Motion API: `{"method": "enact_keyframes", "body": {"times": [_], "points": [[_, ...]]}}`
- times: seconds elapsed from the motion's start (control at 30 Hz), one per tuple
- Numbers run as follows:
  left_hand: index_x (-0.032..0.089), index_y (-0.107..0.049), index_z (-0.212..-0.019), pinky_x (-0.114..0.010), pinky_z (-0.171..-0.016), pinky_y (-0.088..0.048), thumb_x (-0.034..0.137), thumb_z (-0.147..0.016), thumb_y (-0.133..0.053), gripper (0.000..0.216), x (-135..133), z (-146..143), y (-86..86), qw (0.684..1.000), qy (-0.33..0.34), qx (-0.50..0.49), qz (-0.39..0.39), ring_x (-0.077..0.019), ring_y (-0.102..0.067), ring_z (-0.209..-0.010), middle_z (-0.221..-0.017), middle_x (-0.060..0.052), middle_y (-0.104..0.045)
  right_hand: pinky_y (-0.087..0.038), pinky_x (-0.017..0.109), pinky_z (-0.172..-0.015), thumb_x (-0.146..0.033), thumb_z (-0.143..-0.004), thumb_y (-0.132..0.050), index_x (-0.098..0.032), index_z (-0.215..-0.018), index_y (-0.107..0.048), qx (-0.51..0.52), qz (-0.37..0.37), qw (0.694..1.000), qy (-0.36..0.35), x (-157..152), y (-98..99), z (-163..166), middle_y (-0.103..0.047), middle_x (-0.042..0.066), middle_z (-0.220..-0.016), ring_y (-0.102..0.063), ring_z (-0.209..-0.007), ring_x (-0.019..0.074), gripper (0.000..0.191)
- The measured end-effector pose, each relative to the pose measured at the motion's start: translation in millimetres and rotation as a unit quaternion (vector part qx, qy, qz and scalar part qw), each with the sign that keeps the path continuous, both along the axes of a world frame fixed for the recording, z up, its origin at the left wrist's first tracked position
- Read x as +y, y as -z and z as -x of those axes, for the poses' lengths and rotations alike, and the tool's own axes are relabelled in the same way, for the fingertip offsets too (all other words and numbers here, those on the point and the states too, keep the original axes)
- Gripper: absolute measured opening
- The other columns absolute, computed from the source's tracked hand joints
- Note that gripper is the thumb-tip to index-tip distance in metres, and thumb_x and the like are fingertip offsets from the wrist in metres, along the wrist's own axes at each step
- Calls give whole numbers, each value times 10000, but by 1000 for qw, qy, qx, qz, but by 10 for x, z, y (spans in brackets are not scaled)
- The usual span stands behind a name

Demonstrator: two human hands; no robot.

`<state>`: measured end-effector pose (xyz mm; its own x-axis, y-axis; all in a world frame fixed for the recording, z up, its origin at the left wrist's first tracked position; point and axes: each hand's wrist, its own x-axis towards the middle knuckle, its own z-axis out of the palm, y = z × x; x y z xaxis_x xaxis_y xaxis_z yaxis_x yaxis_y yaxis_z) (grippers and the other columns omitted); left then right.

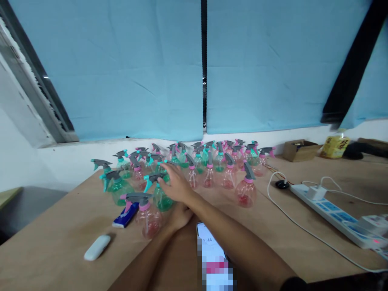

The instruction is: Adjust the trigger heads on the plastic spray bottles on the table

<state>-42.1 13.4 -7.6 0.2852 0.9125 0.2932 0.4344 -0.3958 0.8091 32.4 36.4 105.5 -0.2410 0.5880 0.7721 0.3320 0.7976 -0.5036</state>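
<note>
My right hand (176,184) reaches forward and left across my left, its thumb and fingers apart. The thumb is by the grey and turquoise trigger head of a green spray bottle (163,198); whether it touches cannot be made out. My left hand (181,216) is low behind that bottle's right side, crossed by my right wrist, its fingers hidden. Left of it stands a pink spray bottle (148,222) with a grey and pink head. Another green spray bottle (119,192) stands further left, and a pink spray bottle (245,194) stands apart on the right.
Many more spray bottles crowd the table (60,226) by the wall. A blue packet (125,216), a white case (97,247) and a lit phone (210,246) lie in front. At right are a power strip (330,212), cables, an open cardboard box (300,150) and a yellow pouch (335,146).
</note>
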Motion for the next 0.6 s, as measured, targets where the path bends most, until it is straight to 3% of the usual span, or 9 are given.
{"method": "enact_keyframes", "body": {"times": [0.13,0.37,0.5,0.6], "points": [[167,-712,-935,-426,-910,-501,200,-806,-525,230,24,-4,7,1000,-10,21,-6,-290,-659,-983,-1034,-80,-748,-360,421,-1033,-333,-899,-572,-217,-1412,-429,-71,33,995,-61,97,102,-4,-571,111,-1300,-473,-1226,251,545],[170,-707,-986,-398,-920,-494,184,-788,-500,287,21,-26,-32,1000,-9,21,17,-290,-646,-1034,-1077,-84,-744,-397,358,-917,-313,-837,-645,-195,-1079,-645,-61,39,997,-2,119,172,4,-629,63,-991,-506,-1002,216,269],[173,-712,-1005,-415,-947,-469,203,-796,-530,279,22,-38,-61,999,1,33,22,-308,-626,-1067,-1113,-91,-732,-412,312,-860,-289,-806,-640,-182,-893,-646,12,29,999,-2,153,158,-57,-600,30,-876,-523,-910,185,138],[171,-706,-999,-395,-931,-466,253,-829,-548,245,22,-48,-83,999,5,41,21,-285,-632,-1019,-1071,-85,-734,-437,287,-809,-342,-830,-608,-176,-875,-628,121,38,992,-26,169,97,-160,-607,25,-870,-546,-850,165,174]]}}
